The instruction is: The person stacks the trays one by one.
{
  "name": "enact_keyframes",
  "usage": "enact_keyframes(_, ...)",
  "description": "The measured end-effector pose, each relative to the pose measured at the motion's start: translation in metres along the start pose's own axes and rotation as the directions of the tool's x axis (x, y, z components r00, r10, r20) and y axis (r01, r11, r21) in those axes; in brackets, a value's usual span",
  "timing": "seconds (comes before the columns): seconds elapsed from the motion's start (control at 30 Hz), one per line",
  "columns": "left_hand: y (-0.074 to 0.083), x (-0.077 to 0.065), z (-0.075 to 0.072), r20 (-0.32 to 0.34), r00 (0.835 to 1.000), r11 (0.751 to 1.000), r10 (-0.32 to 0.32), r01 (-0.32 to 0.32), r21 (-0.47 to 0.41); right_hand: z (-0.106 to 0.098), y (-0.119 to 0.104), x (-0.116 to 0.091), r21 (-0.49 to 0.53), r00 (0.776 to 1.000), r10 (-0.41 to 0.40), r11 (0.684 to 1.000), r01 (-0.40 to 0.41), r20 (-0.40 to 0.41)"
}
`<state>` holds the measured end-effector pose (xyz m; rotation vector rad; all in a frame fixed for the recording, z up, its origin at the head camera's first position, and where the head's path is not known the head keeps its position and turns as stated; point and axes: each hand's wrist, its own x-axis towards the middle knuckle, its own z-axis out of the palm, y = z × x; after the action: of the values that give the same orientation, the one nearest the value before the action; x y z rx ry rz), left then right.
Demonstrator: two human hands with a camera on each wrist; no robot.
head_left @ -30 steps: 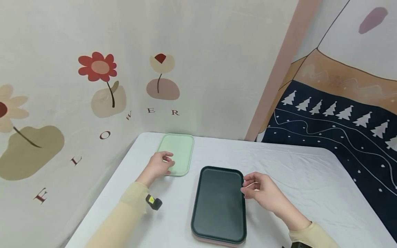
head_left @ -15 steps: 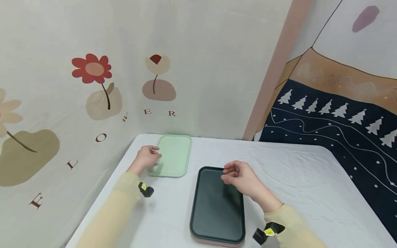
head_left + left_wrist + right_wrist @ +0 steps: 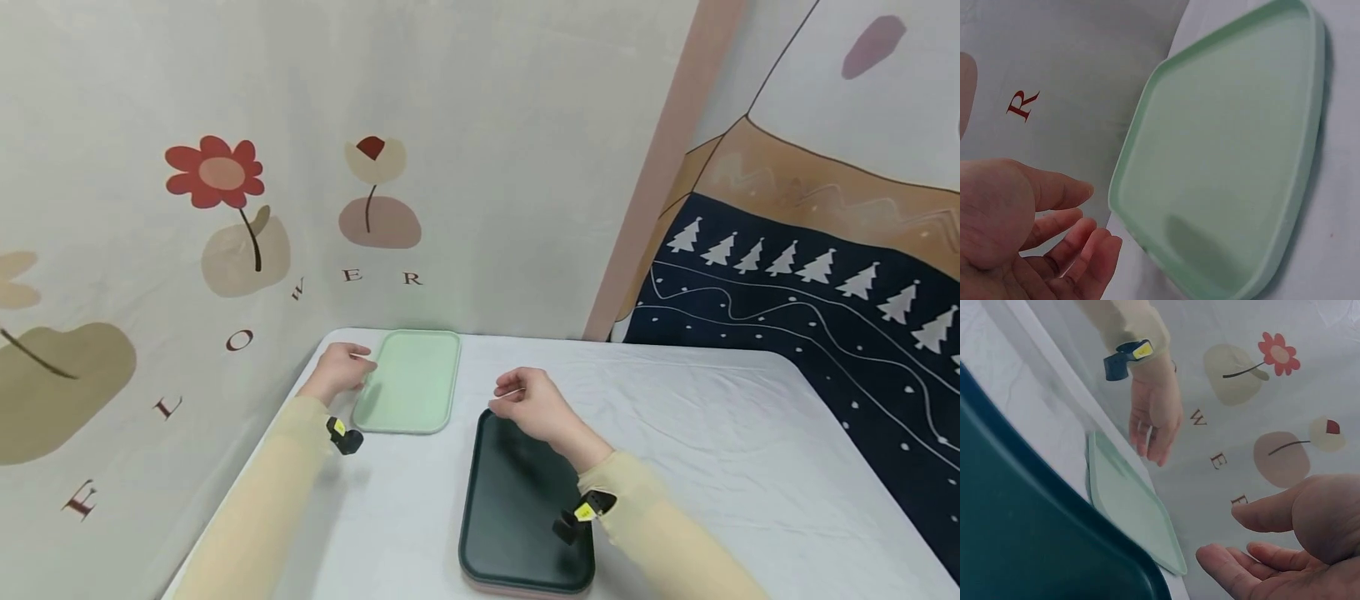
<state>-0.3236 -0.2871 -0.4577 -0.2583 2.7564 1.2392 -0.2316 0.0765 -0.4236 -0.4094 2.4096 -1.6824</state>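
A light green tray point(image 3: 411, 382) lies flat at the far left of the white table. My left hand point(image 3: 339, 372) hovers at its left edge, fingers loosely bent; in the left wrist view the hand point(image 3: 1035, 231) holds nothing and a shadow falls on the tray point(image 3: 1229, 137). Nearer me is a dark green tray point(image 3: 517, 517), stacked on something pink whose edge shows below. Above the dark tray's far end, my right hand point(image 3: 536, 404) is in the air with relaxed fingers. The right wrist view shows nothing between its thumb and fingers point(image 3: 1225, 565).
The white-covered table point(image 3: 697, 433) extends to the right of the trays. A wall hanging with flowers and letters point(image 3: 495, 208) stands behind and to the left. Dark blue cloth with white trees point(image 3: 795, 308) hangs at the right. Wrist cameras point(image 3: 345, 435) sit on both sleeves.
My left hand has moved left, off the light green tray to its left edge. The right hand has travelled left and away from me, from the dark tray's right edge to above its far end.
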Motion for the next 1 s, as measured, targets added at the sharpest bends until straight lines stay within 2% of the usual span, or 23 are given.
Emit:
enact_keyframes(0.17, -0.002, 0.003, -0.007, 0.020, 1.000, 1.000, -0.022, 0.022, -0.001, 0.020, -0.006, 0.017, -0.035, 1.000, -0.003, 0.999, 0.004, 0.026)
enact_keyframes(0.3, -0.007, 0.007, -0.009, 0.036, 0.998, 0.998, -0.042, 0.041, 0.043, 0.035, -0.009, 0.034, -0.091, 0.999, 0.036, 0.995, -0.032, 0.041)
enact_keyframes(0.47, -0.012, 0.014, -0.005, 0.064, 0.996, 0.996, -0.065, 0.061, 0.067, 0.052, -0.004, 0.055, -0.163, 0.992, 0.125, 0.979, -0.118, 0.028)
enact_keyframes(0.7, -0.017, 0.015, 0.004, 0.094, 0.986, 0.990, -0.137, 0.135, 0.028, 0.071, 0.004, 0.078, -0.248, 0.984, 0.173, 0.955, -0.161, 0.029)
enact_keyframes(1.0, -0.014, 0.009, 0.009, 0.089, 0.987, 0.990, -0.136, 0.133, 0.040, 0.081, 0.010, 0.093, -0.192, 0.956, 0.294, 0.939, -0.285, 0.018)
